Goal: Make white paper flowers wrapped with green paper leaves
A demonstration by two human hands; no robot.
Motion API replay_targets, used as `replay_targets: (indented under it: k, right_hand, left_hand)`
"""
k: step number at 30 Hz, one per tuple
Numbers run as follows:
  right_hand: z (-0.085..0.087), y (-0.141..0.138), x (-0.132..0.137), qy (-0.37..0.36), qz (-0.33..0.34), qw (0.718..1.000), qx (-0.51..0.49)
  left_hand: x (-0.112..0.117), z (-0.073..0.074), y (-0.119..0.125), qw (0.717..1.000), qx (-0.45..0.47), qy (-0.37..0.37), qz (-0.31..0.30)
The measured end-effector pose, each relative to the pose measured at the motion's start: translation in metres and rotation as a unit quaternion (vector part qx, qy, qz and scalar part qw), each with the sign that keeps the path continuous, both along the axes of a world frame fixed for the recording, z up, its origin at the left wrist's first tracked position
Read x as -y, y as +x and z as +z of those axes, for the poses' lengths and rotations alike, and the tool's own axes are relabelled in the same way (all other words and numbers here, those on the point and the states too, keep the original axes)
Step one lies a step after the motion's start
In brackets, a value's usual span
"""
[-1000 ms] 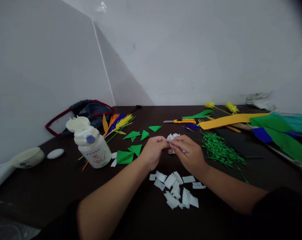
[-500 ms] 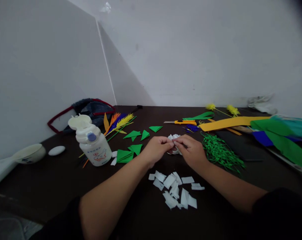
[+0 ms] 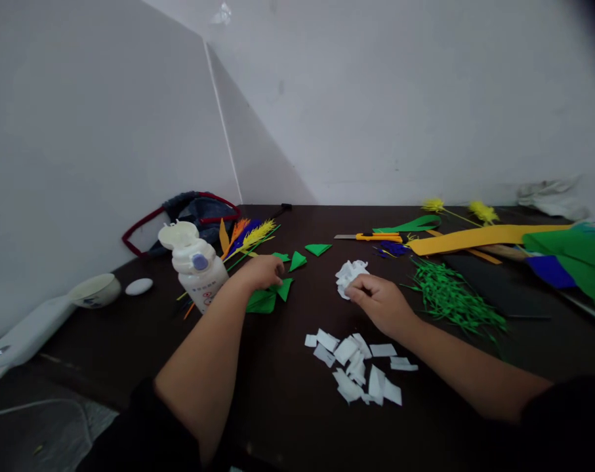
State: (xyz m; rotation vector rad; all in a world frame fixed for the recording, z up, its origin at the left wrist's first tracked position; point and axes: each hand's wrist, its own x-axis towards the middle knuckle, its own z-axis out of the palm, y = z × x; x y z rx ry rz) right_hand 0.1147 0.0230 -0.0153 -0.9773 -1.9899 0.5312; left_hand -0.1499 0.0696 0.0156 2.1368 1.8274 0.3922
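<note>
My right hand (image 3: 380, 301) pinches the near edge of a white paper flower (image 3: 351, 274) that rests on the dark table (image 3: 287, 393). My left hand (image 3: 264, 271) has reached to the left and lies with curled fingers on the green folded paper triangles (image 3: 270, 296), right beside the white glue bottle (image 3: 195, 262). What its fingertips touch is hidden by the hand. A heap of several small white paper pieces (image 3: 359, 367) lies in front of me between my forearms.
Green paper shreds (image 3: 454, 301) lie to the right. Behind them are a yellow utility knife (image 3: 370, 236), a long yellow paper strip (image 3: 474, 237) and green and blue paper sheets (image 3: 567, 262). Coloured paper feathers (image 3: 248, 235), a dark bag (image 3: 193, 210) and a white bowl (image 3: 94, 290) are at left.
My left hand let go of the white paper flower and moved left to the green triangles by the glue bottle. The right hand stays on the flower. The view shifted slightly left.
</note>
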Motion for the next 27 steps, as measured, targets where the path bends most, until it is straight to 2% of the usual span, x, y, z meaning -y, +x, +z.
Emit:
replay_targets:
  k: [4, 8, 10, 17, 21, 27]
  right_hand:
    - [0.0, -0.002, 0.0, -0.05, 0.015, 0.999, 0.003]
    - [0.001, -0.004, 0.005, -0.003, -0.017, 0.999, 0.048]
    - [-0.001, -0.004, 0.005, 0.008, -0.024, 0.998, 0.06]
    - [-0.009, -0.01, -0.003, -0.049, 0.016, 0.997, 0.057]
    - [-0.008, -0.011, 0.0, -0.055, 0.05, 0.995, 0.071]
    - [-0.009, -0.009, 0.0, -0.058, 0.078, 0.993, 0.065]
  left_hand:
    - [-0.006, -0.007, -0.006, 1.0, 0.008, 0.014, 0.008]
    - [-0.012, -0.015, -0.006, 0.993, 0.004, 0.095, 0.067]
    - [-0.015, -0.021, -0.001, 0.988, -0.004, 0.126, 0.091]
    - [-0.03, -0.039, 0.026, 0.984, -0.066, 0.145, 0.079]
    - [-0.033, -0.041, 0.029, 0.984, -0.107, 0.126, 0.064]
    - [-0.03, -0.033, 0.018, 0.984, -0.136, 0.103, 0.047]
